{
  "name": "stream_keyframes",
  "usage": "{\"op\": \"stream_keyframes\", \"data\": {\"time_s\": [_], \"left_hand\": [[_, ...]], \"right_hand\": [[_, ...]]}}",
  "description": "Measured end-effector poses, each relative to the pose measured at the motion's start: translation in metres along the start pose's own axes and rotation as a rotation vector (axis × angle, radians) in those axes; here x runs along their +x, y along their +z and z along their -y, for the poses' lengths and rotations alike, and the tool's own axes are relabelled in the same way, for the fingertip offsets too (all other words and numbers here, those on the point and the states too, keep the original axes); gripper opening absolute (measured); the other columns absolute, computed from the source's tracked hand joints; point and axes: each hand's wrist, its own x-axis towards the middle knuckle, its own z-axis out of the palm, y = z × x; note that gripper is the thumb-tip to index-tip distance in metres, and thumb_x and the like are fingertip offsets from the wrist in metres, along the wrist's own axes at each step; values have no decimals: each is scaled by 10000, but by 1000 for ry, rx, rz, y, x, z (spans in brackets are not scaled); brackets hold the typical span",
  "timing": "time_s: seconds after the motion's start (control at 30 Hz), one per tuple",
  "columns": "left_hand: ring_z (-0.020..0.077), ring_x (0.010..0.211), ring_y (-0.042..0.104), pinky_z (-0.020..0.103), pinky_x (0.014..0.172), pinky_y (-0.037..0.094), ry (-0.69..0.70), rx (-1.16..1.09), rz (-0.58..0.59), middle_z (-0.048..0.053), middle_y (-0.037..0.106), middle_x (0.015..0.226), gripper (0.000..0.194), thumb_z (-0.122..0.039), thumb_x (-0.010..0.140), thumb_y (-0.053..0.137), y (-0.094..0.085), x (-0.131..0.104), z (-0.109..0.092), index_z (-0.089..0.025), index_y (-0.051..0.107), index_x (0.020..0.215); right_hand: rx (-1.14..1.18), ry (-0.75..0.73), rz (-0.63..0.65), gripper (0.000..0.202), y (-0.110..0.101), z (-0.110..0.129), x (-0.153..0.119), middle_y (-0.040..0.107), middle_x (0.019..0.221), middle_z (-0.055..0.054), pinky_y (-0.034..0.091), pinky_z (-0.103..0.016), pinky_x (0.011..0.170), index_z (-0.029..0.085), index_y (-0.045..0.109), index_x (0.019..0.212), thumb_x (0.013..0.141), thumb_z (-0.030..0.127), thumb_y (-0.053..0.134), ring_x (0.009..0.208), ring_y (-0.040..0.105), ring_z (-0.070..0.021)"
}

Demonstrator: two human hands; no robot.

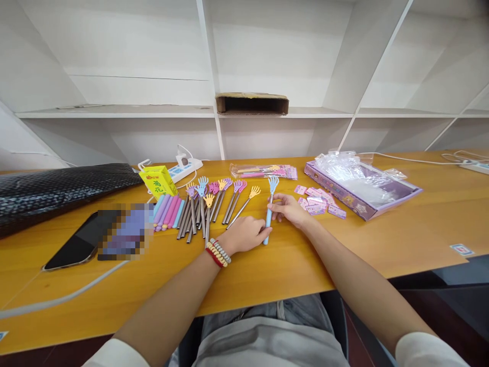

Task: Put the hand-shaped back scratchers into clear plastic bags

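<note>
A blue back scratcher (268,216) with a hand-shaped head stands between my hands, its head pointing away from me. My left hand (246,234) has its fingers closed on the lower part of the blue handle. Higher up, near the metal neck, my right hand (286,208) pinches the same scratcher. Left of it lie several metal rods with hand-shaped heads (209,200) in yellow, blue, pink and purple. A row of coloured handle tubes (168,211) is beside them. Small purple cards (316,200) lie scattered to the right of my right hand.
A purple box (361,206) holds clear plastic bags at the right. Packaged scratchers (263,171) lie at the back. Further left are a yellow carton (158,182), a power strip (187,171), a dark phone (78,244) and a black wrapped bundle (64,193). A white cable crosses the front left.
</note>
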Motion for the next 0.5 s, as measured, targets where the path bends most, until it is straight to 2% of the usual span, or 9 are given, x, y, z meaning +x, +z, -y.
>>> {"op": "stream_keyframes", "data": {"time_s": [0.17, 0.27, 0.4, 0.5], "left_hand": [[189, 643, 601, 286, 613, 405, 17, 21, 13, 67, 634, 667, 513, -493, 889, 258, 0, 0, -1, -186, 633, 721], [190, 640, 599, 285, 605, 397, 43, 31, 21, 62, 631, 660, 521, -496, 892, 241, 3, 0, 0, -193, 624, 711], [185, 619, 585, 289, 596, 390, 22, -4, 11, 54, 614, 641, 492, -504, 879, 272, 7, 0, 3, -194, 603, 689], [177, 631, 571, 294, 618, 402, -24, -129, -50, 46, 608, 655, 405, -503, 838, 379, 5, 2, 1, -187, 579, 682]], "right_hand": [[-50, -3, -80, 317, -1, -3, 3, 570, 582, 24, 264, -184, 324, 176, 537, 765, 616, 399, 707, 391, 490, -76], [-174, -34, -124, 268, -4, -4, 4, 558, 570, 27, 270, -202, 369, 179, 527, 685, 652, 412, 656, 394, 446, -68], [-608, -44, -218, 260, -4, -3, 2, 562, 530, 13, 324, -229, 476, 176, 539, 613, 701, 417, 577, 482, 475, -104], [-944, -3, -321, 240, 4, -1, -1, 584, 566, -22, 310, -245, 508, 181, 560, 599, 720, 387, 535, 564, 519, -144]]}}
